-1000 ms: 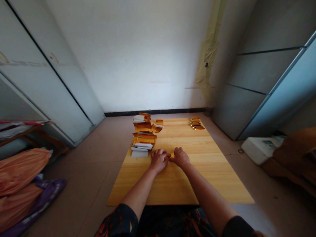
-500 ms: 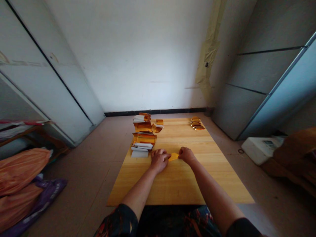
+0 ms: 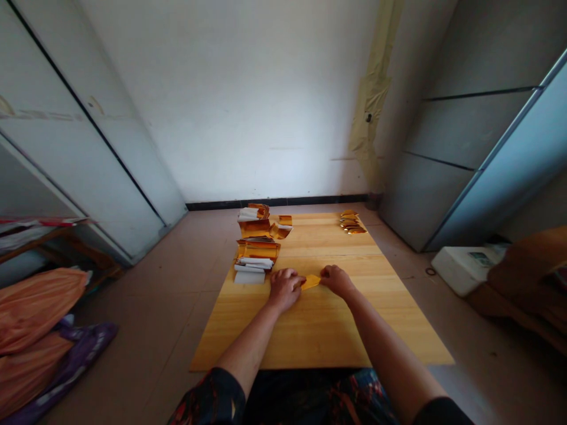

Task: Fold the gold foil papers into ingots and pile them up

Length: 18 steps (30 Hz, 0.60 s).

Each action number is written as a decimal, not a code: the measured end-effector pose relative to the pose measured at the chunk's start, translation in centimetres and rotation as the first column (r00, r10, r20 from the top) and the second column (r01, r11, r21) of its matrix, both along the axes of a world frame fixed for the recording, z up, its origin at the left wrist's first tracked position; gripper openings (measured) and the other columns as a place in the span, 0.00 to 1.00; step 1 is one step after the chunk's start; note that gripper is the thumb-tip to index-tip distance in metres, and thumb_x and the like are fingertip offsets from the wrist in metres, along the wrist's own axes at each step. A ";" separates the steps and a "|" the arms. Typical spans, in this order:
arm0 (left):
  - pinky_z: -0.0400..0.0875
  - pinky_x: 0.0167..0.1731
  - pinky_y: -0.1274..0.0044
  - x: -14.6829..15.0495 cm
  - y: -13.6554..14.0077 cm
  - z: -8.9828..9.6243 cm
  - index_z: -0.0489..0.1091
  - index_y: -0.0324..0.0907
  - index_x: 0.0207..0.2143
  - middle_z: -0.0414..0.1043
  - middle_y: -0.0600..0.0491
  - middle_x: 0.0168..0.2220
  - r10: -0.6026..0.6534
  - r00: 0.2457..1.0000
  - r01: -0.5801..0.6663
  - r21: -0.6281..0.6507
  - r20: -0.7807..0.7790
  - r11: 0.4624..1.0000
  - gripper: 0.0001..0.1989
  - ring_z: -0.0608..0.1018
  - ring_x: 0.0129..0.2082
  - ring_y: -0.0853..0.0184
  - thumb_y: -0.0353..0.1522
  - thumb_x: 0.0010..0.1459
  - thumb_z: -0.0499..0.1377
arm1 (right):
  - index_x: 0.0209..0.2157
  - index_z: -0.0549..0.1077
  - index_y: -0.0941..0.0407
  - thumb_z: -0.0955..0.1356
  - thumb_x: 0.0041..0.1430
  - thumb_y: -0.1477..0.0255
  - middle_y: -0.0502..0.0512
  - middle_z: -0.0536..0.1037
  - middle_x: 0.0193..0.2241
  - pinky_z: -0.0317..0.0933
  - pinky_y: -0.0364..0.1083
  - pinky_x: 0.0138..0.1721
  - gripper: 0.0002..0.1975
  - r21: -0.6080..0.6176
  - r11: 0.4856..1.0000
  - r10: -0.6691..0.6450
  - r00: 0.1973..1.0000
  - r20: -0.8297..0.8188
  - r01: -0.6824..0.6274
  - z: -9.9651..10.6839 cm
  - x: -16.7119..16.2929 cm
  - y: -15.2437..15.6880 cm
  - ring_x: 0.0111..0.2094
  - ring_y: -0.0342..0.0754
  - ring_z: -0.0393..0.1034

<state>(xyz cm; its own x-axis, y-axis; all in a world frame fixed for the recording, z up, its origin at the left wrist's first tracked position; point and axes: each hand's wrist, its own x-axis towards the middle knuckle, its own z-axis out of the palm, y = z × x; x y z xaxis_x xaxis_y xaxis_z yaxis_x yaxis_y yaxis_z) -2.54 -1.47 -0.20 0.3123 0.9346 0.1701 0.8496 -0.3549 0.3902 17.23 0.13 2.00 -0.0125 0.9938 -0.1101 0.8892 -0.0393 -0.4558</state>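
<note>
Between my two hands, a small piece of gold paper (image 3: 311, 282) with a folded, pointed outline lies low over the wooden table (image 3: 323, 330). My left hand (image 3: 284, 288) is closed on its left end, fingers bent over the edge. My right hand (image 3: 337, 279) pinches the right tip between thumb and fingers. Just beyond my left hand lie gold paper sheets (image 3: 257, 250), loosely stacked and curled, with white-backed sheets (image 3: 250, 275) at their near side. Several folded gold paper pieces (image 3: 352, 222) sit in a row at the table's far right corner.
More gold and white paper (image 3: 253, 213) lies at the far left corner, beside a small loose gold piece (image 3: 286, 220). Grey cabinets (image 3: 460, 136) stand at the right, and a white box (image 3: 460, 268) rests on the floor. Orange cloth (image 3: 39, 307) is at the left.
The view has shifted very slightly. Both hands keep hold of the gold paper in nearly the same place and pose.
</note>
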 end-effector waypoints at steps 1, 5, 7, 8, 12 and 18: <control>0.53 0.51 0.67 0.0 -0.1 0.0 0.72 0.57 0.43 0.69 0.56 0.45 0.000 1.000 0.000 0.004 0.001 1.000 0.15 0.65 0.49 0.63 0.32 0.54 0.56 | 0.35 0.75 0.56 0.68 0.49 0.73 0.55 0.75 0.37 0.55 0.39 0.33 0.09 0.000 1.000 0.004 1.000 0.012 -0.004 0.1 -0.3 -0.2 0.36 0.44 0.69; 0.53 0.51 0.67 0.0 -0.4 0.2 0.71 0.54 0.45 0.69 0.54 0.44 0.007 1.000 -0.008 0.037 0.001 0.999 0.17 0.65 0.48 0.63 0.30 0.52 0.58 | 0.35 0.74 0.55 0.68 0.49 0.71 0.55 0.74 0.37 0.54 0.40 0.31 0.08 -0.024 1.000 -0.012 0.997 0.072 0.014 0.5 -1.3 -0.6 0.36 0.45 0.69; 0.52 0.51 0.67 0.1 -0.6 0.3 0.72 0.52 0.44 0.69 0.54 0.44 0.004 1.000 -0.003 0.046 -0.002 0.999 0.16 0.66 0.48 0.62 0.32 0.52 0.59 | 0.34 0.73 0.55 0.69 0.49 0.72 0.55 0.74 0.37 0.54 0.40 0.30 0.08 -0.043 0.999 -0.015 0.995 0.094 0.019 0.7 -1.6 -0.6 0.36 0.46 0.69; 0.52 0.51 0.67 0.1 -0.7 0.3 0.72 0.52 0.44 0.69 0.53 0.44 -0.001 1.000 0.001 0.047 -0.003 0.999 0.15 0.66 0.48 0.62 0.33 0.51 0.60 | 0.34 0.73 0.55 0.69 0.48 0.72 0.54 0.74 0.37 0.53 0.40 0.30 0.08 -0.050 0.999 -0.015 0.995 0.099 0.020 0.8 -1.7 -0.6 0.36 0.46 0.69; 0.53 0.50 0.68 0.2 -0.7 0.3 0.73 0.51 0.41 0.69 0.54 0.44 -0.007 1.000 0.006 0.050 0.010 0.999 0.13 0.66 0.48 0.62 0.36 0.50 0.62 | 0.32 0.72 0.55 0.69 0.48 0.73 0.54 0.75 0.36 0.51 0.40 0.29 0.07 -0.059 0.998 -0.007 0.996 0.088 0.013 1.2 -1.5 -0.8 0.35 0.45 0.69; 0.56 0.43 0.71 0.5 -0.8 -0.1 0.73 0.46 0.34 0.73 0.53 0.38 0.023 0.998 -0.025 0.020 0.060 0.999 0.06 0.69 0.44 0.64 0.32 0.51 0.60 | 0.29 0.71 0.55 0.68 0.48 0.73 0.50 0.75 0.29 0.49 0.39 0.27 0.03 -0.062 0.998 -0.009 1.000 -0.006 0.009 1.1 -1.4 -1.6 0.31 0.42 0.66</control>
